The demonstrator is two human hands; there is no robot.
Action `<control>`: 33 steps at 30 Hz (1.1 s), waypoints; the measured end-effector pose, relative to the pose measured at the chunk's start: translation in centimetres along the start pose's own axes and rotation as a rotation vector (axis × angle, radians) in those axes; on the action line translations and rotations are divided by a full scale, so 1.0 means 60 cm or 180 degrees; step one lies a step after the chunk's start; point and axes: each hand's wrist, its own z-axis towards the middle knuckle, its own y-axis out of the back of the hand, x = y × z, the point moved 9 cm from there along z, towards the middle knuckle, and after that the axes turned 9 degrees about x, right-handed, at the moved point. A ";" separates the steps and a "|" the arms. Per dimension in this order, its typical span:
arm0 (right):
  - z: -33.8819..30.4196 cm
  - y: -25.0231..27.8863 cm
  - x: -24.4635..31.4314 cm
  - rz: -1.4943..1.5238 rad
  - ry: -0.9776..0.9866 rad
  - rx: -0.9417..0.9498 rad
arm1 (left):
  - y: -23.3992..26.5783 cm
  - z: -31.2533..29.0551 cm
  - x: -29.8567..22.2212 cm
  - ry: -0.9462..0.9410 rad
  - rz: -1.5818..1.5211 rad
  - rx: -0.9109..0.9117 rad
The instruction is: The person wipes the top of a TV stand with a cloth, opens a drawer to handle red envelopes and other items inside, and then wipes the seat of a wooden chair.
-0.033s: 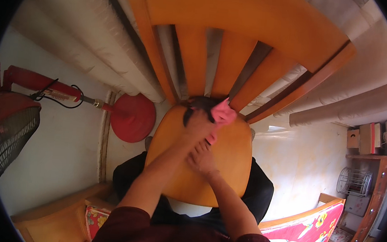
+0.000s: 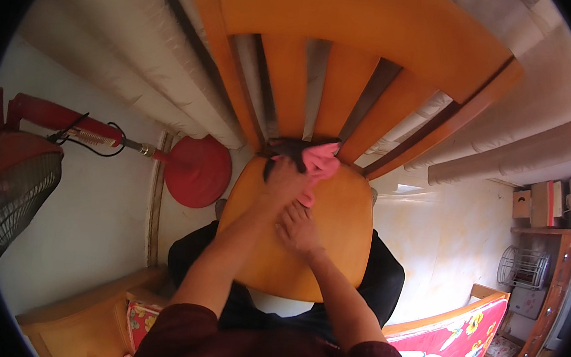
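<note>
A soft pink and dark cloth (image 2: 320,162) lies bunched on the wooden chair's seat (image 2: 337,250), close to the foot of the backrest slats. My left hand (image 2: 285,182) presses on it, its fingers closed around the dark part and partly hidden there. Just nearer to me, my right hand (image 2: 297,228) rests on the seat with fingers curled at the lower pink end of the cloth. What kind of cloth piece it is, I cannot make out.
The slatted chair back (image 2: 351,22) rises beyond the seat. At left stand a red fan (image 2: 19,191) and its round base (image 2: 197,171). Pale curtains (image 2: 168,55) hang behind. A red floral cushion (image 2: 448,332) is at lower right, near a wooden shelf unit (image 2: 551,293).
The pink part of the cloth has shifted slightly left and now lies flatter and more spread. My left hand has moved a little to the left; my right hand stays nearly in place.
</note>
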 end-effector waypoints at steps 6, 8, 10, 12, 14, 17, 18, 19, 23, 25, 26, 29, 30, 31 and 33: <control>-0.002 0.024 0.001 0.0091 0.0590 -0.0561 | 0.055 -0.198 0.082 0.0484 -0.0280 -0.0521; -0.027 0.038 0.014 0.0151 0.0372 -0.0212 | 0.049 -0.286 0.064 0.0719 -0.0229 -0.0500; -0.067 0.038 0.015 0.0111 0.0178 0.0088 | 0.041 -0.346 0.054 0.1308 -0.0274 -0.0367; -0.130 0.032 0.026 -0.0138 0.0102 -0.0094 | 0.030 -0.394 0.023 0.1373 -0.0351 -0.0348; -0.198 0.001 0.028 -0.0143 0.0032 -0.0210 | 0.024 -0.430 -0.016 0.1396 -0.0428 -0.0324; -0.273 -0.039 0.045 0.0193 0.0103 -0.0405 | 0.006 -0.451 -0.118 0.0996 -0.0301 -0.0041; -0.292 -0.046 0.050 0.0533 0.0234 -0.0480 | -0.013 -0.453 -0.155 0.0911 -0.0659 0.0212; -0.303 -0.042 0.062 0.0535 0.0229 -0.0477 | -0.034 -0.454 -0.196 0.0792 -0.0985 0.0382; -0.339 -0.007 0.036 0.1788 -0.0420 -0.0701 | -0.035 -0.402 -0.300 0.0254 -0.1646 0.0334; -0.363 0.047 0.013 0.1727 -0.0760 -0.1308 | -0.013 -0.376 -0.327 -0.0368 -0.1740 -0.0070; -0.371 0.072 0.011 0.1647 -0.0907 -0.1334 | -0.006 -0.369 -0.330 -0.0369 -0.1748 -0.0050; -0.390 0.076 -0.002 0.1280 -0.1060 -0.1402 | -0.010 -0.375 -0.350 -0.0517 -0.1130 0.0309; -0.383 0.049 0.008 0.0910 -0.0955 -0.1090 | -0.017 -0.386 -0.343 -0.0526 -0.0931 0.0345; -0.374 0.021 0.014 0.0530 -0.0846 -0.0783 | -0.022 -0.392 -0.333 -0.0538 -0.0732 0.0370; -0.353 -0.010 0.051 0.0829 -0.0696 -0.0549 | -0.018 -0.418 -0.288 -0.0409 -0.0629 0.0120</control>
